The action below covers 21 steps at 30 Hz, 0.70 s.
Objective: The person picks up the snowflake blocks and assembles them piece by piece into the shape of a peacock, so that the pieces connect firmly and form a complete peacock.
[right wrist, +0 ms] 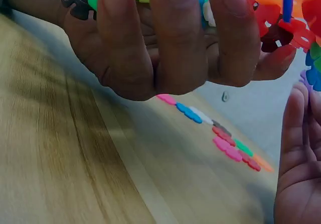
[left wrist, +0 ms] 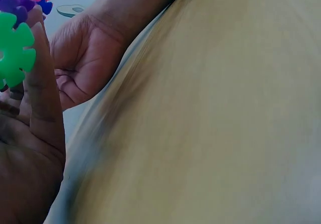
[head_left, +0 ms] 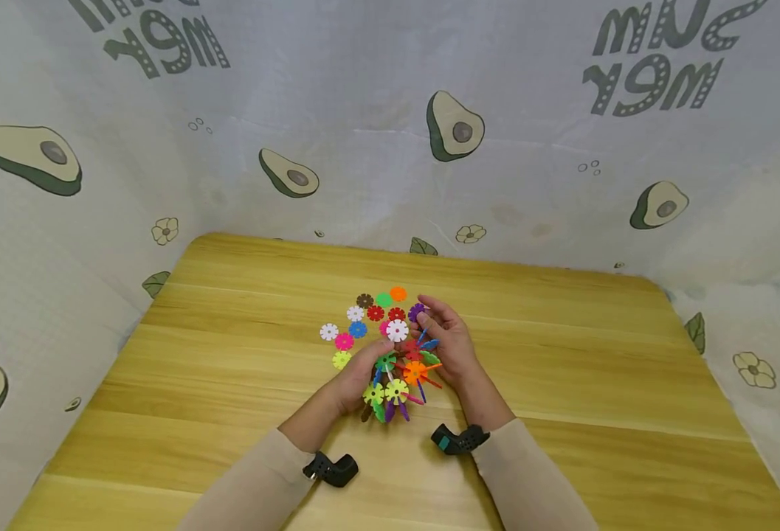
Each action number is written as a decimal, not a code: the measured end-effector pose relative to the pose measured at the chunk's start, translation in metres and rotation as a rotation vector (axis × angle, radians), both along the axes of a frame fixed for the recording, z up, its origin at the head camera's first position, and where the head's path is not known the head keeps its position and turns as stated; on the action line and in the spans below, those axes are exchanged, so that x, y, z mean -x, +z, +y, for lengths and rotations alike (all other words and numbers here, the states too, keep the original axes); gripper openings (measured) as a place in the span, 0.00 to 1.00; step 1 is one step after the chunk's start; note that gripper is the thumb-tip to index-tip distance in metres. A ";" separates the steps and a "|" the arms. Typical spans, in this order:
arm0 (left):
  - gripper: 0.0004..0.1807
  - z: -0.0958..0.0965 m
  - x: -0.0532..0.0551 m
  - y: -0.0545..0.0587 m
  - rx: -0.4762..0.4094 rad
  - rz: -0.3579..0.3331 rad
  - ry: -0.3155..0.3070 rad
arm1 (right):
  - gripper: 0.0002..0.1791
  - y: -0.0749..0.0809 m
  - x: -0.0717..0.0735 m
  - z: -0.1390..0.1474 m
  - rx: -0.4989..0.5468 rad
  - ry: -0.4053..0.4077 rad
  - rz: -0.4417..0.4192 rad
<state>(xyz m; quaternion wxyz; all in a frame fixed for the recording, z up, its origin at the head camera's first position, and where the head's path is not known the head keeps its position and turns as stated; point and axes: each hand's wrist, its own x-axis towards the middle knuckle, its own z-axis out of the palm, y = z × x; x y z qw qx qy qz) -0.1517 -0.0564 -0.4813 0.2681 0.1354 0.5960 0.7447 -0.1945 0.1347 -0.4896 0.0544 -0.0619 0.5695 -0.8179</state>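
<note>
My left hand [head_left: 356,380] grips a many-coloured cluster of interlocking snowflake discs [head_left: 396,389], raised above the table. Yellow, orange, green, red and blue notched discs stick out of it at several angles. A white disc [head_left: 397,330] shows at its far end. Between thumb and fingertips, my right hand [head_left: 452,339] pinches a purple snowflake disc [head_left: 416,313] beside the cluster. In the right wrist view, the left hand's fingers [right wrist: 175,38] curl round the cluster, and a purple edge shows above the right fingertips. A green disc [left wrist: 16,50] stands by the left fingers in the left wrist view.
Loose snowflake discs lie flat on the wooden table [head_left: 230,346] beyond the hands, among them a blue one [head_left: 358,330], a brown one [head_left: 364,301] and an orange one [head_left: 398,293]. A printed curtain [head_left: 363,88] hangs behind the table's far edge.
</note>
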 end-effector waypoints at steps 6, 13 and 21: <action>0.37 -0.002 0.002 -0.003 -0.002 0.006 -0.075 | 0.17 -0.003 0.000 0.004 -0.011 0.114 0.035; 0.38 -0.004 0.003 -0.004 0.005 -0.015 -0.103 | 0.17 -0.004 0.000 0.007 0.031 0.176 0.088; 0.38 -0.006 0.004 -0.004 0.063 0.000 -0.102 | 0.18 -0.002 0.000 0.006 -0.020 0.183 0.068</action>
